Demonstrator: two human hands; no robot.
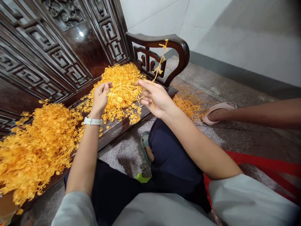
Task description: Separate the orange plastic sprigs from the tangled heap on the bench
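Orange sprigs, dark brown bench
We see its back patterned in angular fretwork, navy trousers, pale wristband, pink shoe and speckled grey floor.

A dark, glossy wooden counter stands before you, with a carved fretwork back and a curved openwork armrest at its far end. On its seat you have two heaps of orange-yellow sprigs: the near heap spilling over the front edge, the far heap by the armrest. Below you, the speckled floor carries scattered orange stems, white spiky pieces and your gray-green clog.
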